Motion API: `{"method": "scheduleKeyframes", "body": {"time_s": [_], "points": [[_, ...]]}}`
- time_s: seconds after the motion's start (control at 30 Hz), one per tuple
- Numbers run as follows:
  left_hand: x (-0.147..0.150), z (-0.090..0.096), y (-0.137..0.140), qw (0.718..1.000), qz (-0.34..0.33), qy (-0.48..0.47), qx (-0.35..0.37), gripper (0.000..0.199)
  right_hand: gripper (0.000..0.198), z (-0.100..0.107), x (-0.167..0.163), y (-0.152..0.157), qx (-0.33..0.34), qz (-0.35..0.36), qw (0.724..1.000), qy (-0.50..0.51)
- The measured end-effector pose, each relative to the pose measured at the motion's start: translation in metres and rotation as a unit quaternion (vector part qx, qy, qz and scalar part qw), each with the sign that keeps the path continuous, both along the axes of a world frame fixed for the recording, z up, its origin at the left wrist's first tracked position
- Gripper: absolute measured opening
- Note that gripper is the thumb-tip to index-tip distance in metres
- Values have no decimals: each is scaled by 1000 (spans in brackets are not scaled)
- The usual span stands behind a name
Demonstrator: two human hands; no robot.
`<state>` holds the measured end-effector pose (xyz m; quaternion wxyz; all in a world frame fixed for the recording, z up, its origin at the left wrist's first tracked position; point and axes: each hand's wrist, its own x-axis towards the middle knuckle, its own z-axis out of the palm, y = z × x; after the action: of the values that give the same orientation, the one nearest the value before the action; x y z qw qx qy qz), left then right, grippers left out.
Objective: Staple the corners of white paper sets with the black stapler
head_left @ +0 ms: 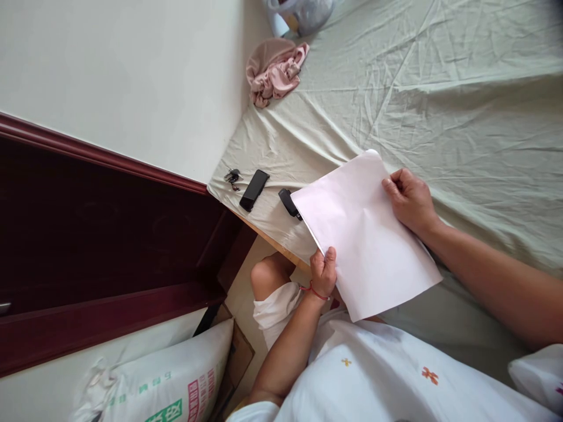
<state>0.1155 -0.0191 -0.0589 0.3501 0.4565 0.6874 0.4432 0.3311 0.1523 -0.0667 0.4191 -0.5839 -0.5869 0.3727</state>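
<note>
I hold a white sheet of paper [365,234] between both hands, tilted above the edge of the cloth-covered bed. My left hand [324,272], with a red string at the wrist, pinches the near left edge, thumb on top. On the far right edge, my right hand [409,198] is closed with its thumb over the paper; its other fingers are partly hidden. A slight crease marks the middle of the sheet, and its surface looks blank. Partly covered by the paper's left corner is a black stapler-like object [288,203] lying on the cloth.
A black phone [254,190] and a bunch of keys [232,177] lie left of the paper. Farther back are a crumpled pink cloth [277,70] and a clear plastic container [303,14]. A white printed sack [176,375] stands at lower left, below dark red wooden furniture [109,234].
</note>
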Motion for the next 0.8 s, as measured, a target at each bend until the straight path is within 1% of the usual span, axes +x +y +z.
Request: {"method": "scheduleKeyframes", "body": {"time_s": [0.13,0.4,0.57,0.67,0.73,0.8], "points": [[1,2,0,1000,4,-2,-4,59,29,0,0,0,-3,3,1000,2],[0,2,1,1000,-14,1,-1,60,33,1,-1,-1,6,-4,1000,-2],[0,1,2,1000,14,9,-14,66,30,2,-1,0,1,-1,1000,-6],[-5,2,4,1000,14,8,-10,69,35,4,0,0,-7,26,1000,0],[-11,3,5,1000,10,-7,-10,70,40,6,3,0,-23,62,998,-2],[-19,3,7,999,-3,-38,-22,69,40,7,5,1,-45,99,994,4]]}}
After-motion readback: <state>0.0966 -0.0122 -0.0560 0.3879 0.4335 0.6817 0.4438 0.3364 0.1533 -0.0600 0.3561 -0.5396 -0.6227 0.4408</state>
